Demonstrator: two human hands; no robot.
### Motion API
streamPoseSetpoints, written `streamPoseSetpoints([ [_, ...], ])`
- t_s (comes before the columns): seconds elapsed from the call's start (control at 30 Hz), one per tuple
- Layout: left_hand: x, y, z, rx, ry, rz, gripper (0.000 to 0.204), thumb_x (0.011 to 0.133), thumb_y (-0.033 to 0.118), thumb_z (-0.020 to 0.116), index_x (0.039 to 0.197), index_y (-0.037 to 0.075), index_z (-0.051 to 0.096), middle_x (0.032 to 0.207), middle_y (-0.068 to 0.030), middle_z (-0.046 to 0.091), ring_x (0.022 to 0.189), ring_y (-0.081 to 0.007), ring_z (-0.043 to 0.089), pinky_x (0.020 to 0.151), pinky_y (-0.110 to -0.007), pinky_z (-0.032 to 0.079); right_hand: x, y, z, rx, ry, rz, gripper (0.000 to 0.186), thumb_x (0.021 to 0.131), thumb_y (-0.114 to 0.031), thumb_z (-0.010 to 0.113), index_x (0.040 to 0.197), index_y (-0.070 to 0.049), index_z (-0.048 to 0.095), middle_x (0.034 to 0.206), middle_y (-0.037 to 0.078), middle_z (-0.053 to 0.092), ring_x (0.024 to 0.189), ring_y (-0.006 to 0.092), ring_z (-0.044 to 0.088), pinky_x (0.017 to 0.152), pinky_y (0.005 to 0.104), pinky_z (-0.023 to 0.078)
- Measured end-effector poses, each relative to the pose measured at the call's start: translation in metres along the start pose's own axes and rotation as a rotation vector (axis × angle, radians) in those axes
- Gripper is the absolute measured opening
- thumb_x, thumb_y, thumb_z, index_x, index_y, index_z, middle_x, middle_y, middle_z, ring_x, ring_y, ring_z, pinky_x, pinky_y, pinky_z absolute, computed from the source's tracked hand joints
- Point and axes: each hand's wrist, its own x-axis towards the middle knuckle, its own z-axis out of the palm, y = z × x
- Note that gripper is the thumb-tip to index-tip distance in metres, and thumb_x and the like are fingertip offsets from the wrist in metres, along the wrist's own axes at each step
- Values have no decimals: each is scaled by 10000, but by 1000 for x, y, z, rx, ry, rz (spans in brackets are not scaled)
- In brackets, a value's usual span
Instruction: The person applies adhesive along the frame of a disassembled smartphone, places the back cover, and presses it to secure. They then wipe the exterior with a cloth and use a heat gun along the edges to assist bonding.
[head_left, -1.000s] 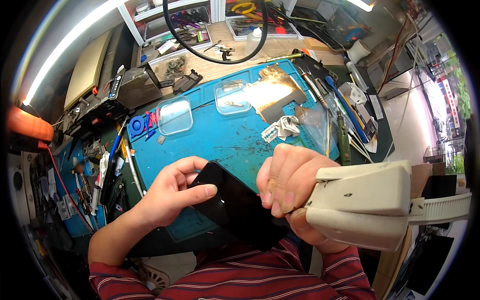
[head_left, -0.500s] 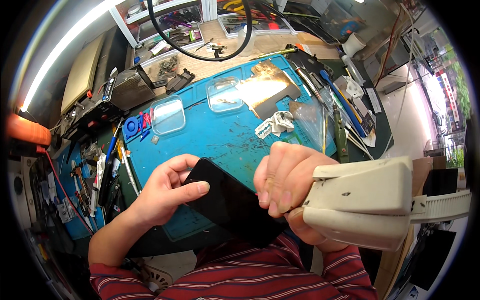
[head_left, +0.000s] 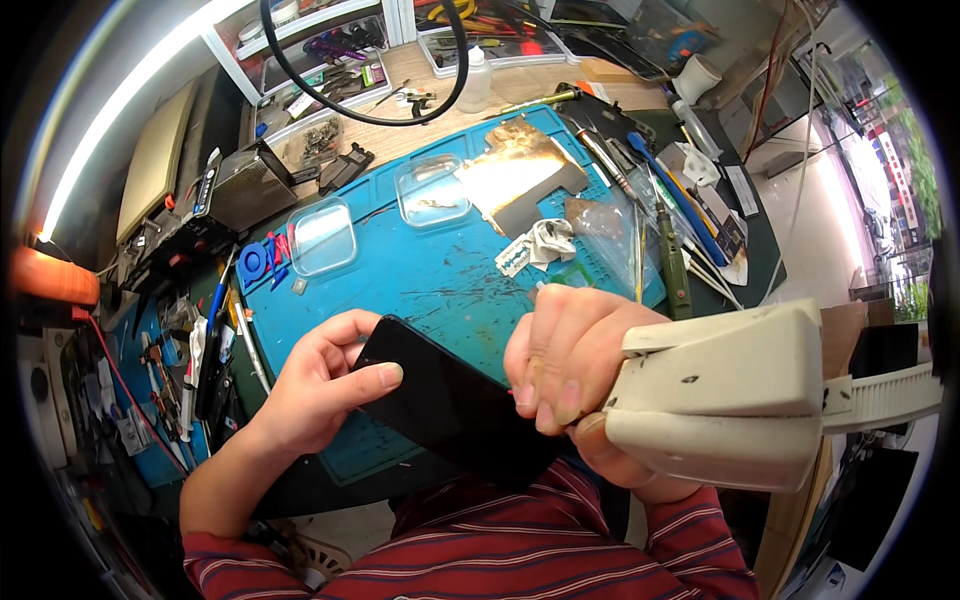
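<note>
Phone (head_left: pixel 450 405), black, held above blue worktop (head_left: pixel 420 280): left hand (head_left: pixel 320 385) fingers clamp its upper left end. Right hand (head_left: pixel 570 365) fingers wrap a cream heat gun (head_left: pixel 720 395) touching phone's right edge.

Bright, even light from tube lamp (head_left: pixel 120 110) upper left; glare on metal plate (head_left: pixel 520 170); fisheye bending, dark rim.

Your desk (head_left: pixel 420 130) carries a blue mat (head_left: pixel 420 275). On the mat you have two clear lids (head_left: pixel 322 237), a metal plate (head_left: pixel 520 172) and crumpled paper (head_left: pixel 548 242).
</note>
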Motion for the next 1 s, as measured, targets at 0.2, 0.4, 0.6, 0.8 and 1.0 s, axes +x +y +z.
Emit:
streamPoseSetpoints([
  [0.2, 0, 0, 0, 3, 12, -2, 290, 897, -11, 668, 1161, 3, 548, 1073, -78, 673, 951, -113, 658, 858, -264, 538, -1, -6, 4, -38, 47, 20, 232, 937, -239, 660, 959, -9, 640, 961, 130, 613, 870, 251, 569, 757, 326, 484],
  [0.4, 0, -3, -2, -2, 28, 7, 301, 896, -19, 664, 1169, 7, 542, 1062, -76, 676, 944, -112, 660, 853, -262, 541, -5, -1, -4, -40, 44, 8, 229, 932, -247, 670, 940, -22, 631, 936, 114, 607, 847, 237, 565, 739, 321, 483],
  [0.6, -1, -2, 0, 9, 33, 18, 301, 897, -10, 664, 1171, 5, 541, 1061, -82, 676, 949, -120, 661, 861, -272, 542, -8, -8, 7, -62, 150, 44, 228, 926, -256, 680, 922, -35, 623, 910, 99, 601, 824, 224, 561, 720, 315, 483],
  [0.8, -1, -2, 0, 16, 39, 16, 305, 899, 2, 665, 1176, 3, 538, 1059, -84, 675, 959, -130, 662, 873, -283, 542, -9, -18, 22, -78, 271, 88, 230, 921, -265, 690, 903, -48, 615, 884, 83, 596, 801, 210, 557, 701, 310, 482],
  [1.0, -1, -1, 1, 25, 41, 17, 310, 901, 17, 665, 1183, 7, 536, 1065, -84, 678, 962, -132, 664, 867, -284, 544, -11, -22, 27, -89, 332, 100, 234, 916, -273, 700, 885, -61, 607, 859, 68, 590, 778, 197, 553, 683, 305, 481],
])
